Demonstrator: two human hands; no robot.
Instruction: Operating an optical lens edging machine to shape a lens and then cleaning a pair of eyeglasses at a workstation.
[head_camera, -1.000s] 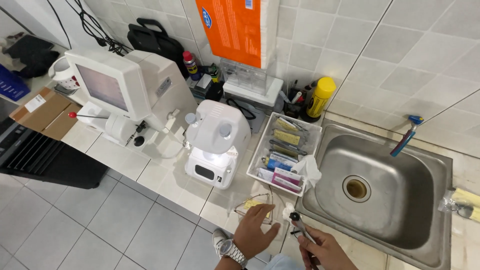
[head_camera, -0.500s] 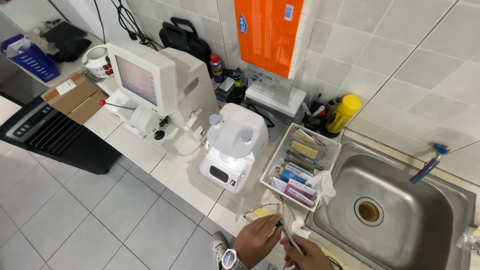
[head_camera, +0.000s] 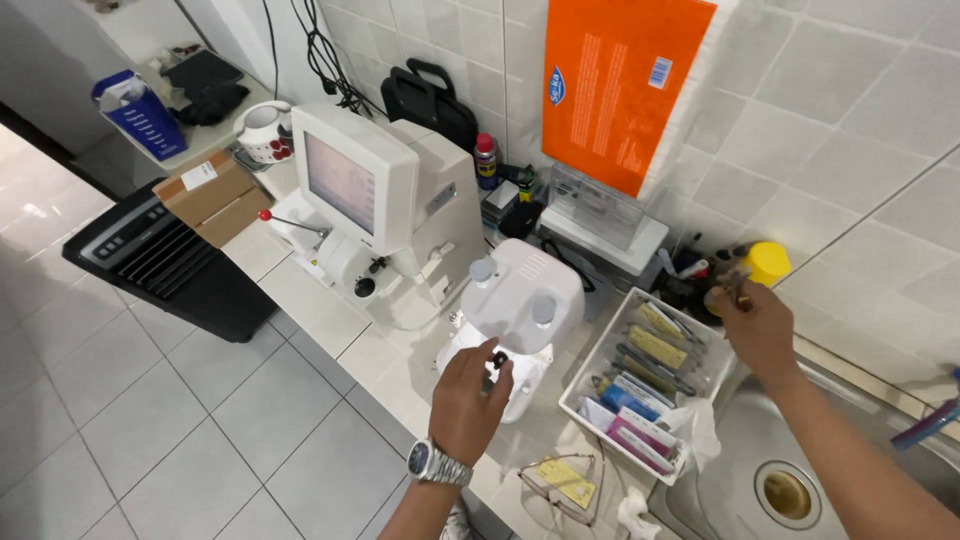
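My left hand (head_camera: 468, 402), with a metal watch on the wrist, is held over the front of a small white machine (head_camera: 515, 318) and pinches a small black part (head_camera: 497, 359) between thumb and fingers. My right hand (head_camera: 755, 322) is stretched out to the far side of a white tray (head_camera: 590, 375) and grips a thin tool (head_camera: 738, 290) near a holder of pens beside a yellow container (head_camera: 768, 263). A pair of glasses (head_camera: 565, 482) lies on the tiled counter near me.
A larger white machine with a screen (head_camera: 362, 190) stands to the left. An orange box (head_camera: 618, 85) hangs on the tiled wall above a clear dispenser. A steel sink (head_camera: 800, 480) is at the right. A black device (head_camera: 160, 255), cardboard box and mug sit far left.
Both hands have risen from the counter edge. The left hand now holds a small black part at the small white machine; the right hand has carried the tool to the pen holder.
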